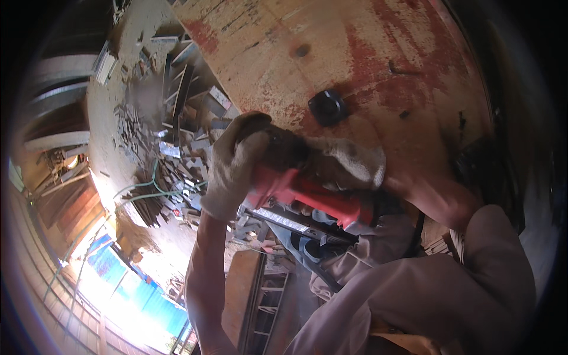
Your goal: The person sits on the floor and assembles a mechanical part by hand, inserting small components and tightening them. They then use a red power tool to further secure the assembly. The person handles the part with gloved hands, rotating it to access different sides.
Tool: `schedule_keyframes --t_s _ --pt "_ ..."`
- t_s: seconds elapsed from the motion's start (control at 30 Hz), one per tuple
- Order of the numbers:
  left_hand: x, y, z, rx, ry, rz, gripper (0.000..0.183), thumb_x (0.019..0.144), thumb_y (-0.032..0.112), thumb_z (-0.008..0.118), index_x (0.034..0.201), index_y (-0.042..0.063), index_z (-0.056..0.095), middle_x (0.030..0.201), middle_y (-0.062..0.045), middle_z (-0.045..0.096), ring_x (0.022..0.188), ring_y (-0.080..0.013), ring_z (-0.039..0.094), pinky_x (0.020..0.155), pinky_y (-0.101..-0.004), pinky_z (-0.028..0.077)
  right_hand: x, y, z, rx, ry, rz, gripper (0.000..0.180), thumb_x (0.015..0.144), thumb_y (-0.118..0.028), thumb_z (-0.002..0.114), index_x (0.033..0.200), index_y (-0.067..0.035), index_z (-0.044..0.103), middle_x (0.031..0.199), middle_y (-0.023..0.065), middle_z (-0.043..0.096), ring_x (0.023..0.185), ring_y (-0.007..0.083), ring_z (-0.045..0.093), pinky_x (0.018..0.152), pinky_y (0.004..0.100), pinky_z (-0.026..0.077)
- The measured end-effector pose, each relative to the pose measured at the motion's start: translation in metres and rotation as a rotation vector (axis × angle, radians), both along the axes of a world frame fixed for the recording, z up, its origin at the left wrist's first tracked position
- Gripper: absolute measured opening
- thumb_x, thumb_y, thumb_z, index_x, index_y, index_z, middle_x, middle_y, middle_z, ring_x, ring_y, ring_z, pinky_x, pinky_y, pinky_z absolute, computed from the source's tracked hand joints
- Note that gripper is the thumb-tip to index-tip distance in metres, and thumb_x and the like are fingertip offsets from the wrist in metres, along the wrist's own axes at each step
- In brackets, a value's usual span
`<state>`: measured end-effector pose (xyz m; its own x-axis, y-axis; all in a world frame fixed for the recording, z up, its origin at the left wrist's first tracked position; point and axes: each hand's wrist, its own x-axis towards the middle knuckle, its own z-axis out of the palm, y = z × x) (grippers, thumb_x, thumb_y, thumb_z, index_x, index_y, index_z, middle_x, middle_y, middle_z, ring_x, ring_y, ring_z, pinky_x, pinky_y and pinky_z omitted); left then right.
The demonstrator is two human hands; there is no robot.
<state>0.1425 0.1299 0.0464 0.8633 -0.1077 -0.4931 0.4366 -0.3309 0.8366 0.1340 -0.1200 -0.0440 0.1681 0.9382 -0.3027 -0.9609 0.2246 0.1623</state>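
Note:
A red and black pneumatic nail gun or stapler (328, 202) is held in front of my body, over the near edge of a worn wooden tabletop (275, 62). Its long metal magazine (284, 221) shows below the red handle. My left hand (237, 166), in a pale knit glove, is closed around the tool's dark and red head end. My gloved right hand (350, 164) wraps over the handle from the other side; some fingertips show beneath it. A black tape measure (328, 108) lies on the tabletop just beyond the hands. The tool's nose is hard to make out.
A bent metal piece (401, 71) lies on the reddish-stained tabletop. Wood and metal offcuts (177, 164) cover the floor at left, crossed by a thin green hose (155, 193). Below, a wooden board (242, 284) stands beside a ladder-like frame (270, 306). Boards lean at far left.

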Motion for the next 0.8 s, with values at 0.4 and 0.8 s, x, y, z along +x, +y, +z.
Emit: schedule_keyframes --t_s 0.4,0.8 --pt "0.002 -0.034 0.116 0.006 -0.319 -0.042 0.101 0.088 0.074 0.071 0.144 -0.008 0.057 0.124 -0.017 0.071 0.111 -0.0247 0.072 0.1 -0.0368 0.057 -0.015 0.003 0.122 -0.271 -0.763 -0.131 0.079 0.101 -0.074 0.06 0.13 -0.001 0.066 0.105 0.0106 0.071 0.082 0.0194 0.07 0.069 0.0344 0.059" --pt "-0.056 -0.088 0.06 -0.464 -0.555 0.165 0.099 0.096 0.071 0.068 0.157 -0.003 0.043 0.143 -0.026 0.063 0.125 -0.0297 0.069 0.104 -0.0405 0.057 -0.034 -0.053 0.154 -0.827 -1.29 -0.128 0.068 0.096 -0.043 0.078 0.144 0.003 0.062 0.102 0.0116 0.075 0.094 0.0168 0.072 0.085 0.0341 0.058"
